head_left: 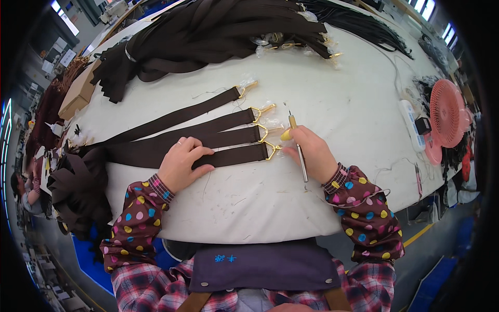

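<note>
Several dark brown webbing straps (228, 122) lie fanned out before me, with gold metal hooks at their right ends. My left hand (182, 162) rests on the nearest strap (239, 155), its thumb and forefinger bent at the two edges. A slim pen-like tool (301, 161) with a metal shaft, a yellowish collar and a thin tip is held in my right hand (312, 151), tip pointing away from me. That hand's fingers are beside the gold hook (271, 150) of the nearest strap; a yellow cover shows at one fingertip. Clear plastic wraps the hooks.
A big bundle of brown straps (192, 36) lies across the table's far side. Bunched straps (78, 187) hang over the left edge, near a cardboard box (78, 93). At right stand a pink fan (447, 114) and a white power strip (411, 125). Loose threads litter the white table (249, 218).
</note>
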A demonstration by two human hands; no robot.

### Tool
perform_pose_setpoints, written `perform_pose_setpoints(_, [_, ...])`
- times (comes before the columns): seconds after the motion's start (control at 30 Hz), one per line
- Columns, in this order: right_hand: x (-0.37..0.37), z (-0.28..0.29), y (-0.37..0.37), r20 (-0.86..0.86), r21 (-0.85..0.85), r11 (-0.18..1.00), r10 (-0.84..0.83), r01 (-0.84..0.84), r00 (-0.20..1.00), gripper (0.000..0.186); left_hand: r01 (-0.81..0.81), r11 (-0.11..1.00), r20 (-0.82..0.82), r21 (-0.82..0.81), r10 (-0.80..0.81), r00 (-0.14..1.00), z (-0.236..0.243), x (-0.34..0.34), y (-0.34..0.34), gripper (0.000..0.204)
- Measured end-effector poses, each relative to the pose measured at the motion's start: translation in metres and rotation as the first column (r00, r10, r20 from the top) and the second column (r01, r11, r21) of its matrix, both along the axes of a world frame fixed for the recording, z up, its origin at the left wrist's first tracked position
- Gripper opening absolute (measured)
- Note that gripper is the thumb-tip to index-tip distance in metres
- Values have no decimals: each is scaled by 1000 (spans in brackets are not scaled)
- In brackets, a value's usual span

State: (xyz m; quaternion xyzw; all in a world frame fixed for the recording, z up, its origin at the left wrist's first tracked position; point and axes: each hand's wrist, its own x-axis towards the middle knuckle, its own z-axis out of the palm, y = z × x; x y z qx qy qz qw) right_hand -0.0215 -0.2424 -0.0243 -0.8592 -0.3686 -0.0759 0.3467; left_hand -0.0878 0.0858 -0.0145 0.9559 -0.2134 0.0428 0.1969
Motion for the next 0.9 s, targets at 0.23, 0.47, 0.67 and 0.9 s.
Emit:
perform_pose_setpoints(0.23, [-7, 0, 5, -15, -32, 991, 130, -131, 991, 29, -58, 987, -2, 147, 59, 998, 23, -40, -26, 34])
perform_pose_setpoints(0.47, [-6, -2, 6, -34, 30, 994, 103, -102, 994, 27, -40, 983, -198, -178, 4, 980, 12, 9, -101, 33])
perform_pose_setpoints(0.67, [-3, 0, 5, -6, 26, 994, 103, -103, 995, 33, -58, 971, -240, -234, 0, 971, 0, 9, -103, 24])
perform_pose_setpoints(0.9, [-3, 0, 3, 43, 114, 993, 24, -29, 999, 27, -131, 874, -446, -469, -106, 889, -4, 20, -85, 13])
